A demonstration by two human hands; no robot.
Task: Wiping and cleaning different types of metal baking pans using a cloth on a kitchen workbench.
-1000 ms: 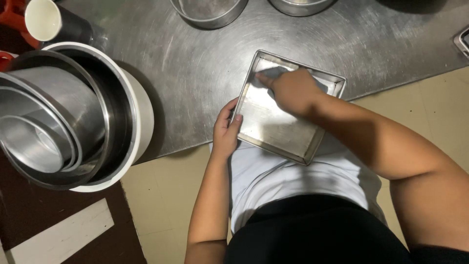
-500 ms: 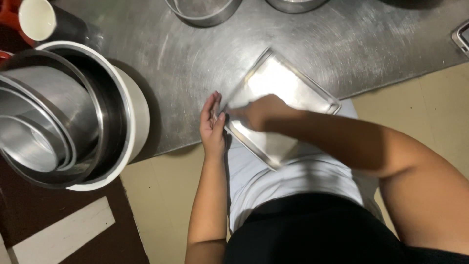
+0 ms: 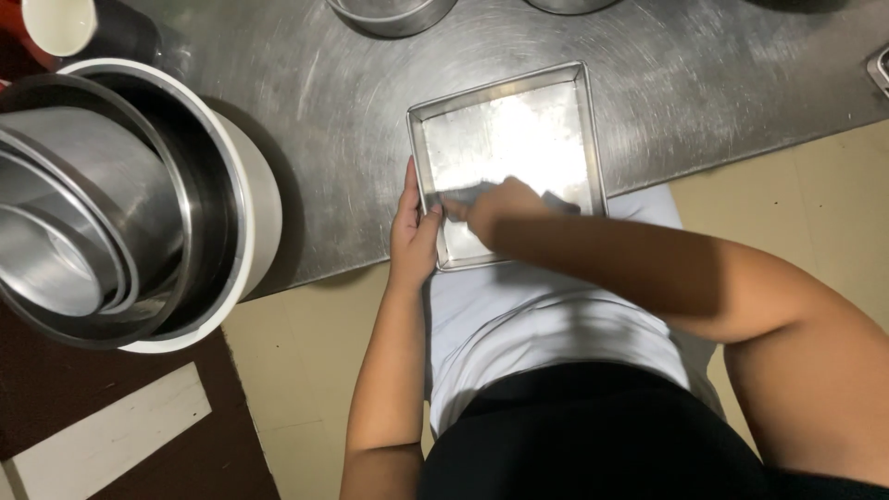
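Observation:
A shiny square metal pan (image 3: 519,130) lies on the steel table (image 3: 343,120), its near edge at the table's front rim. My left hand (image 3: 412,231) lies along the pan's left wall with the thumb hooked over the rim. My right hand (image 3: 500,211) is inside the pan at its near left part, fingers closed on a dark cloth-like thing (image 3: 561,202) pressed against the pan's floor. Most of that thing is hidden under my fingers.
At the left, several nested steel bowls (image 3: 83,213) sit inside a white tub (image 3: 264,204). A white cup (image 3: 60,23) stands at the far left corner. Two round metal tins (image 3: 394,14) (image 3: 569,4) are at the table's far edge. Beige floor (image 3: 306,352) lies below.
The pan has turned from a slant to sit square with the table's edge. My right hand has swept from the far corner toward the near left, and my left hand stays at the left wall.

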